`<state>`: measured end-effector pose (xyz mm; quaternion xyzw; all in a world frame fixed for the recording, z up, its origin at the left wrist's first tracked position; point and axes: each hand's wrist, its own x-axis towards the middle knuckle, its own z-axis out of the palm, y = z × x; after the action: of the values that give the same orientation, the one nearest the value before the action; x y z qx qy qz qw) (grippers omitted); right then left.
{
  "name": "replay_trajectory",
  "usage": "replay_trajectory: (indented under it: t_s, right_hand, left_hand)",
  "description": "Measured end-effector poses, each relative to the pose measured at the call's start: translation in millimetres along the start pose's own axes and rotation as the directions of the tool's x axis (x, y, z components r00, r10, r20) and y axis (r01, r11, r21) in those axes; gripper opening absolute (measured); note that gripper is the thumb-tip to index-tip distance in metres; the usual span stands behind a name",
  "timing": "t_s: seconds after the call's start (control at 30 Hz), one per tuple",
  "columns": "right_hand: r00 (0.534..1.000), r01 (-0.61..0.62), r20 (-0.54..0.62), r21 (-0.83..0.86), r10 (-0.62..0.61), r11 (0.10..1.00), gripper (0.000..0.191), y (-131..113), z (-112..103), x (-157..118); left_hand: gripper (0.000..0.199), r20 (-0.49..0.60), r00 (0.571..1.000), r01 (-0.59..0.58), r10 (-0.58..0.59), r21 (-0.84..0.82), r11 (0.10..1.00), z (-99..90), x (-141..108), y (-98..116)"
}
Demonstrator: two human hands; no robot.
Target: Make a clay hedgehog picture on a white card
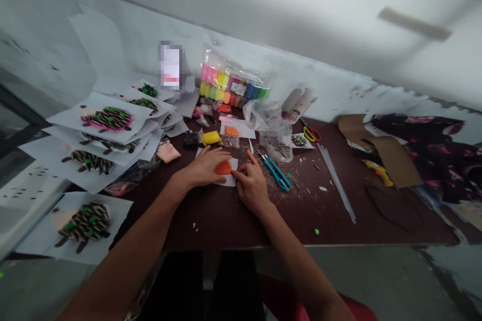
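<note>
Bare forearms (124,266) lead to the left hand (205,167) lying flat and the right hand (251,186) narrowly pinching an orange clay piece (223,168) mid-frame on white paper (230,179), seemingly soft and light, best lifted by its edge.

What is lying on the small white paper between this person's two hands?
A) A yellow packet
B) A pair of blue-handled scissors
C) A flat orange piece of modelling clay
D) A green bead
C: the flat orange piece of modelling clay lies on the small white paper, between the left hand and the right hand.
</note>
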<state>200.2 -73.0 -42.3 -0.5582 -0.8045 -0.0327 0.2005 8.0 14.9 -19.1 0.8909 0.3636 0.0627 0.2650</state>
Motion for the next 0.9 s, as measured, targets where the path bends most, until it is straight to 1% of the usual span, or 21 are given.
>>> replay_trajectory:
  t_s: [0.17,0.27,0.37,0.47,0.53,0.73,0.9]
  right_hand:
    - [0.999,-0.033,-0.040,0.014,0.033,0.999,0.037,2,1,0]
    - [0.998,-0.038,-0.042,0.034,0.040,0.999,0.035,4,2,1]
    - [0.998,-0.044,-0.030,0.064,0.046,0.997,0.035,2,1,2]
    - [0.994,-0.090,-0.053,0.101,0.096,0.991,0.033,-3,0,3]
    - [0.990,-0.119,-0.065,0.116,0.127,0.986,0.030,-7,0,4]
    - [0.988,-0.142,-0.039,0.088,0.146,0.986,0.028,-17,6,6]
    - [0.987,-0.157,-0.018,0.092,0.160,0.983,0.029,-19,10,9]
  left_hand:
    - [0.065,0.007,1.000,0.004,-0.004,0.010,1.000,0.4,0,1]
    - [0.066,0.019,1.000,0.020,-0.020,0.009,1.000,0.8,-1,1]
    - [0.070,-0.007,1.000,0.017,-0.017,0.013,1.000,1.3,0,2]
    - [0.073,-0.035,0.999,0.001,0.000,0.027,1.000,1.8,0,2]
    - [0.072,-0.038,0.999,-0.012,0.013,0.034,0.999,2.1,0,2]
    - [0.066,-0.040,0.998,-0.037,0.039,0.032,0.999,4.1,0,0]
    - [0.065,-0.056,0.998,-0.034,0.036,0.035,0.999,7.8,2,-2]
